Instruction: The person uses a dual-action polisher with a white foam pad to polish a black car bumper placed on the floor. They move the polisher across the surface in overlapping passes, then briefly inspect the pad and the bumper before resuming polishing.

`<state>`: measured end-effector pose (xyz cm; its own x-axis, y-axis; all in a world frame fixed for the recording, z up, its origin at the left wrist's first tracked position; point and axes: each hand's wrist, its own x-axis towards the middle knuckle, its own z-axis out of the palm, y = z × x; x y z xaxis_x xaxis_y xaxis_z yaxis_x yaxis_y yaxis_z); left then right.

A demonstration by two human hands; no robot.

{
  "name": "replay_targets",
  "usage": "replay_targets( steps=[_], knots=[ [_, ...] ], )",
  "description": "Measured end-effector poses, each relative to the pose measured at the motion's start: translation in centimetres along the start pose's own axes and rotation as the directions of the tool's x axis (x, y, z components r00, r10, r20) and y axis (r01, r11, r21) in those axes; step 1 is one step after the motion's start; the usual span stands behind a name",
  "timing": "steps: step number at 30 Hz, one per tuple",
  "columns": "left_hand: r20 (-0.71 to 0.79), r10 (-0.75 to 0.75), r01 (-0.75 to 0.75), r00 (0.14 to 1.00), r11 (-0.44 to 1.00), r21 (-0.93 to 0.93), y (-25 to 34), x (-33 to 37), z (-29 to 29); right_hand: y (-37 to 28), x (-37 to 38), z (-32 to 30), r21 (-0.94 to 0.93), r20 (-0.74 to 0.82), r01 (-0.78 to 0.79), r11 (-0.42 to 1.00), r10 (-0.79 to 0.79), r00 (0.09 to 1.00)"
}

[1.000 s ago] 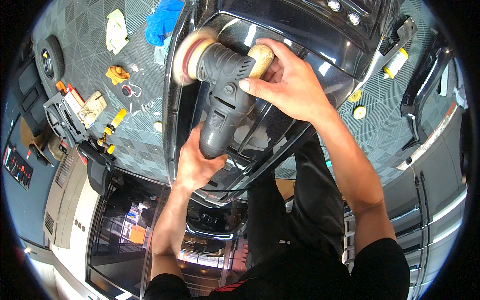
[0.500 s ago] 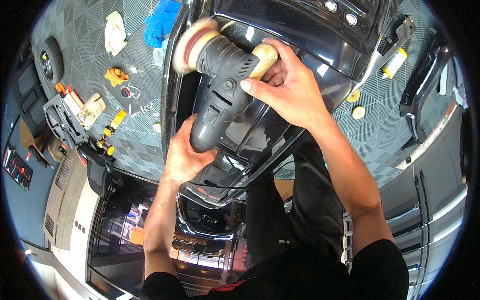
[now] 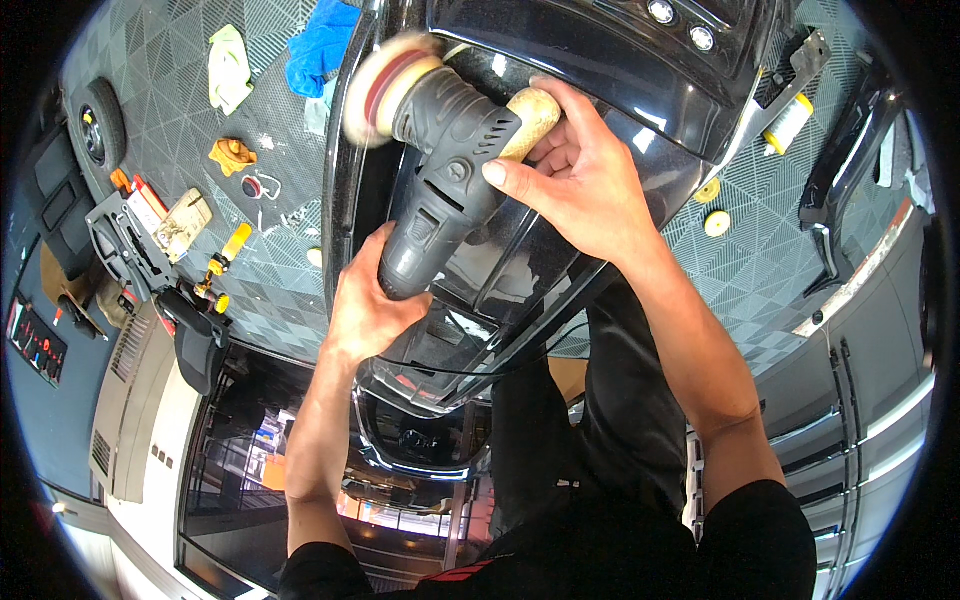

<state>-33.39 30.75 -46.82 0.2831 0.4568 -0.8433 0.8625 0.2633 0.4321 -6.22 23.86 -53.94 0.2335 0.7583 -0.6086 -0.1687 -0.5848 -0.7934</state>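
Note:
A dark grey power polisher [image 3: 435, 215] lies slantwise across a glossy black car body panel [image 3: 600, 80]. Its round pad [image 3: 385, 90], with cream and dark red layers, sits at the panel's far left edge, its rim smeared as if spinning. My left hand [image 3: 375, 305] is wrapped round the polisher's near end, thumb on the right side. The fingers of my right hand [image 3: 590, 185] curl round a worn yellowish end piece [image 3: 532, 120] on the polisher's head, with the thumb pressed against its near side. How the pad meets the panel is hidden.
On the tiled floor at left lie a green cloth [image 3: 230, 70], a blue cloth [image 3: 318, 50], an orange cloth [image 3: 232, 156] and a wheel [image 3: 100, 123]. A black chair [image 3: 195, 340] stands nearer. At right are a yellow-capped bottle [image 3: 790, 125], small yellow pads [image 3: 716, 223] and a black trim part [image 3: 850, 170].
Both hands and the polisher have barely shifted, and the grip is the same. The pad's rim stays blurred.

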Motion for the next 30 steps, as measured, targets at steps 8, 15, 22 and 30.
replay_targets(
  steps=[8,15,22,30],
  knots=[
    [-0.014,-0.010,0.010,1.000,1.000,0.002,0.1,-0.5,-0.1,0.0,0.0,0.4,0.037,0.015,-0.010,0.999,0.010,1.000],
    [0.005,-0.165,0.165,0.986,0.978,-0.126,-0.2,-3.4,0.9,0.2,-1.0,1.4,0.008,0.126,-0.066,0.998,0.064,0.990],
    [-0.036,-0.085,0.083,0.996,0.994,-0.064,-1.6,-5.6,1.5,0.1,-2.0,2.5,-0.018,0.159,-0.041,0.999,0.043,0.986],
    [-0.035,-0.142,0.137,0.989,0.983,-0.123,1.0,-3.1,1.6,-0.1,0.2,0.8,-0.018,0.103,-0.021,1.000,0.022,0.994]
  ],
)
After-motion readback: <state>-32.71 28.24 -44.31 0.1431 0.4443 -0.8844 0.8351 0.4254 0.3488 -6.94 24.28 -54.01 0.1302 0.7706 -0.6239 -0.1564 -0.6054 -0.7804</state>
